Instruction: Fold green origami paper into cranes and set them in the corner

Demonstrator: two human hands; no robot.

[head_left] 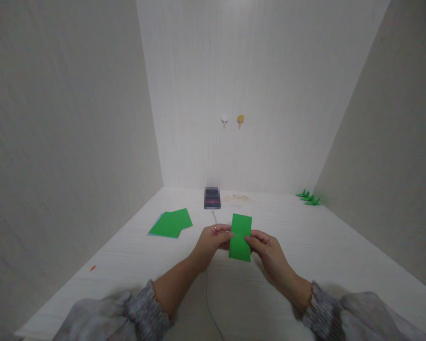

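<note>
A green paper (240, 236), folded into a tall narrow rectangle, is held upright above the white table (305, 255). My left hand (213, 241) pinches its left edge; a ring shows on one finger. My right hand (266, 251) pinches its lower right edge. Both hands have their fingers closed on the paper.
A stack of green paper sheets (171, 223) lies to the left. A small dark device (212, 198) with a white cable (209, 284) sits at the back. Several small folded green paper figures (308, 197) stand at the far right corner. Two hooks (232, 119) hang on the back wall.
</note>
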